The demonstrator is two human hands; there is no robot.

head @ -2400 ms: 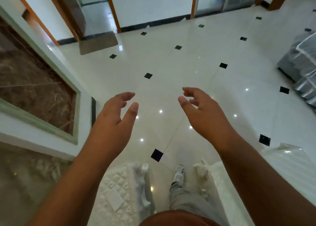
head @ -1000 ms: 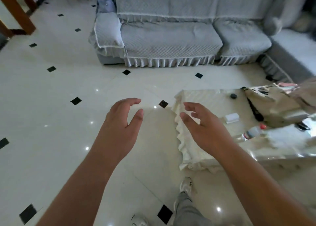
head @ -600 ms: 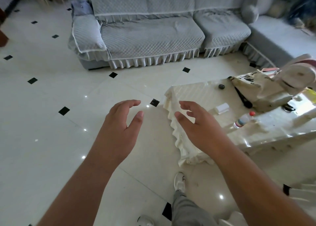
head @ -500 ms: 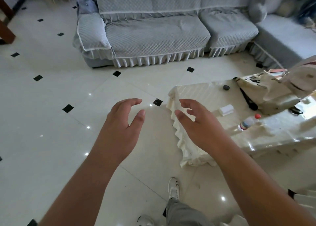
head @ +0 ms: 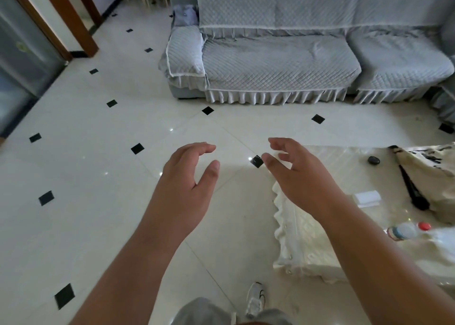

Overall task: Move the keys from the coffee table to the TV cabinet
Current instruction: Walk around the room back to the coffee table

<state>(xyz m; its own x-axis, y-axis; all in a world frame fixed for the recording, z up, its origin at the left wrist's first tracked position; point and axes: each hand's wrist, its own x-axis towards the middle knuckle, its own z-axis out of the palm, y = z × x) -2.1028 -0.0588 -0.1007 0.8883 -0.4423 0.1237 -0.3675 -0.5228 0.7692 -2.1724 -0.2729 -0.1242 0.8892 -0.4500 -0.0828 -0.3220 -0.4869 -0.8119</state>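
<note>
The coffee table (head: 320, 238) stands at the right under a cream lace cloth. A small dark rounded object (head: 373, 160), which may be the keys, lies on its far part. My left hand (head: 183, 189) hovers over the floor, left of the table, fingers apart and empty. My right hand (head: 302, 177) is held above the table's near-left corner, also open and holding nothing. Both hands are well short of the dark object. The TV cabinet is out of view.
On the table lie a white box (head: 366, 198), a long black object (head: 413, 194), a crumpled cream bag (head: 435, 167) and a red-capped plastic bottle (head: 406, 230). A grey covered sofa (head: 278, 61) lines the far side. Glossy tiled floor (head: 86, 177) spreads to the left.
The view has swung from the floor beside a marble-topped unit to the sofa and coffee table, with the table now at the right edge. Both hands stay open and empty.
</note>
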